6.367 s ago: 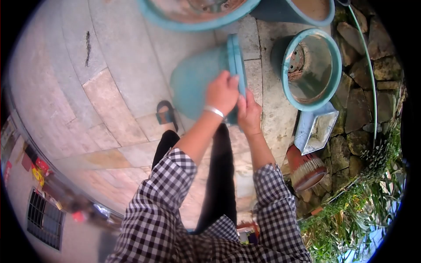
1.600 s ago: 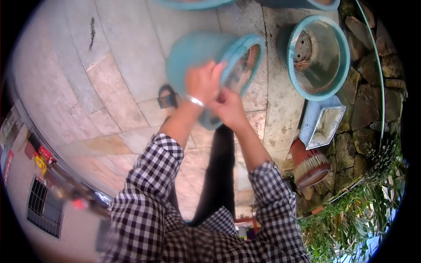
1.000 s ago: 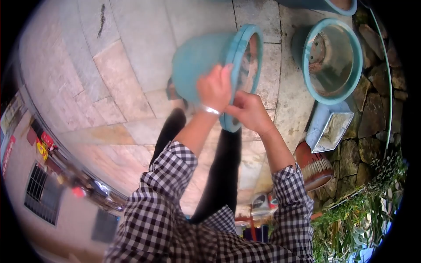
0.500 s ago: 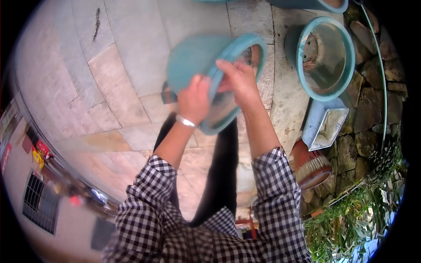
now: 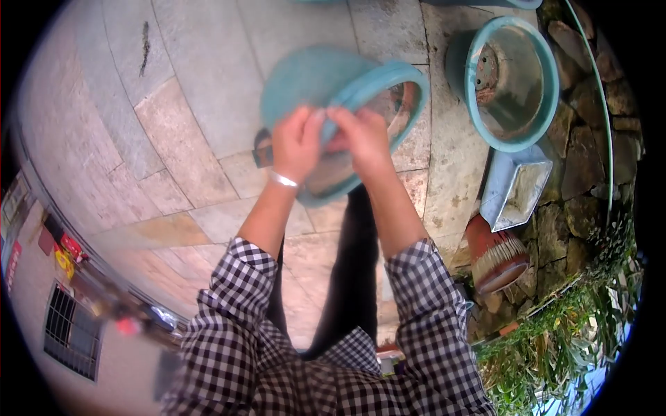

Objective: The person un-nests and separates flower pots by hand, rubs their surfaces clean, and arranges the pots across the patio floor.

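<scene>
A teal plant pot is tipped over in front of me, its mouth turned toward the lower right, and it looks blurred. My left hand, with a silver bracelet at the wrist, is closed at the near side of its rim. Right beside it, my right hand grips the same rim, thumb outside and fingers reaching into the mouth. The two hands almost touch. Part of the pot's rim and inside is hidden behind my hands.
To the right stand another teal pot, a pale blue rectangular planter and a reddish-brown pot. Behind them runs a stone wall with a thin hose. Stone paving lies underfoot, with green plants at lower right.
Both hands have slid along the rim to the left, and the right hand has drawn closer to the left one. The pot has turned slightly, and the whole view has shifted a little.
</scene>
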### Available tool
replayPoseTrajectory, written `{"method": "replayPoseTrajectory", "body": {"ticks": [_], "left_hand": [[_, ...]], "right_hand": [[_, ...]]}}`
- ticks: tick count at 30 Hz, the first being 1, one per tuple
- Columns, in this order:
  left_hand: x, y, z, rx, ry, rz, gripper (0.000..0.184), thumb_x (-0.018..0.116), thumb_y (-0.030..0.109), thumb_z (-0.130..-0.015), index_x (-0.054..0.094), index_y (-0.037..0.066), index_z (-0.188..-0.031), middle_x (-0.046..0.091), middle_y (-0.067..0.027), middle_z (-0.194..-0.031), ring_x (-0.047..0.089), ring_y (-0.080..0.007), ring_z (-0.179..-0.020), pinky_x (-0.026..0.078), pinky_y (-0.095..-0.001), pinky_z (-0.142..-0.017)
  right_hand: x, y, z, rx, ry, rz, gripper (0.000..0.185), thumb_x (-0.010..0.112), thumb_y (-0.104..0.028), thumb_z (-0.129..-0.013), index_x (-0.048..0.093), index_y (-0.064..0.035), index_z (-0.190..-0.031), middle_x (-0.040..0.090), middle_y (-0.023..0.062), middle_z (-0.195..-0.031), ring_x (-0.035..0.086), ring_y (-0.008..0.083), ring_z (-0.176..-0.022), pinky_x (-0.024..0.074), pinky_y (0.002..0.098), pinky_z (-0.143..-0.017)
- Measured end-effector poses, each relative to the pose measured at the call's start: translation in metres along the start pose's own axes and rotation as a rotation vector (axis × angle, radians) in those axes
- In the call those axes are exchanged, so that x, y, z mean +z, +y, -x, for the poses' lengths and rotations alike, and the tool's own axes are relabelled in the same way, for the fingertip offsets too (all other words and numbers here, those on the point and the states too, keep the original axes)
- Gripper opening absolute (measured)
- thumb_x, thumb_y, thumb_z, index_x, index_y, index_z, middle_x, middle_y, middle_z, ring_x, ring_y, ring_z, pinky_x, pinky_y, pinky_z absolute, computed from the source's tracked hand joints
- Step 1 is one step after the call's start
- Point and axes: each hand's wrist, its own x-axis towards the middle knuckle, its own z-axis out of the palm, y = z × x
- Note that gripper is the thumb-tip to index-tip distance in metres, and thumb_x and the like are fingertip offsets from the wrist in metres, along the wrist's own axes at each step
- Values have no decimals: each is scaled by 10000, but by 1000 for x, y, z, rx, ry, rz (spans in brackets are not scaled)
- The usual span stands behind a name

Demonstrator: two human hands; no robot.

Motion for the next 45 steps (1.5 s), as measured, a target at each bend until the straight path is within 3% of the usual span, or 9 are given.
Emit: {"method": "replayPoseTrajectory", "body": {"ticks": [15, 18, 19, 23, 26, 35, 38, 41, 45], "left_hand": [[-21, -4, 6, -16, -105, -50, 251, 575, 155, -894, 502, 7, -705, 441, -113, -584, 383, -137, -527, 367, -302, -492], [-15, 0, -15, -192, -111, 200, 219, 555, 143, -896, 529, 11, -724, 481, -106, -617, 429, -144, -547, 382, -287, -517], [-17, 14, -27, -288, -243, 161, 214, 598, 174, -896, 596, 9, -761, 550, -42, -654, 481, -64, -632, 394, -251, -544], [8, 47, -55, 52, -512, -471, 271, 636, 274, -835, 576, 20, -760, 499, -93, -617, 453, -137, -565, 393, -311, -537], [9, 44, -48, -91, -485, -308, 335, 622, 327, -844, 545, 34, -702, 544, -155, -631, 485, -318, -550, 400, -402, -534], [-3, 20, -34, -150, -421, -176, 324, 647, 249, -838, 490, 21, -671, 385, -90, -556, 311, -171, -539, 347, -323, -496], [-11, 20, -34, -83, -441, -163, 308, 646, 225, -842, 497, 21, -666, 385, -88, -553, 315, -149, -536, 344, -313, -490], [-10, 22, -28, -172, -430, -81, 293, 646, 209, -844, 507, 22, -666, 387, -85, -549, 318, -129, -538, 342, -301, -486], [-14, 13, -28, -146, -418, -135, 297, 641, 222, -848, 517, 24, -666, 397, -82, -546, 325, -126, -530, 341, -298, -479]], "right_hand": [[11, 20, 13, -77, 13, -160, 236, 671, -112, -823, 606, 47, -985, 649, 72, -875, 619, 118, -715, 512, 241, -566], [15, 26, 14, -83, -20, -198, 226, 663, -115, -832, 607, 40, -986, 646, 66, -893, 617, 115, -733, 517, 240, -574], [20, 28, 18, -84, -8, -187, 220, 669, -113, -822, 607, 38, -968, 649, 67, -854, 616, 112, -727, 504, 244, -575], [32, 60, 27, -96, -78, 176, 271, 610, -71, -818, 578, 58, -1054, 649, 80, -927, 612, 141, -826, 507, 283, -711], [36, 87, 30, -198, -65, 109, 267, 628, -65, -798, 578, 50, -1034, 650, 71, -887, 604, 136, -799, 498, 289, -709], [38, 88, 42, -126, -161, 151, 311, 684, -85, -783, 578, 44, -1045, 638, 94, -945, 594, 127, -796, 497, 275, -690], [-7, 65, 46, 136, -375, -217, 371, 754, -220, -769, 602, 13, -1014, 654, 99, -870, 638, 177, -766, 513, 279, -643], [-34, 32, 25, 137, -151, -514, 404, 727, -310, -805, 608, 12, -1017, 653, 98, -900, 657, 203, -778, 538, 285, -621], [-14, 18, 3, 160, 4, -365, 353, 664, -278, -845, 604, 34, -999, 651, 111, -887, 661, 209, -748, 556, 303, -596]]}}
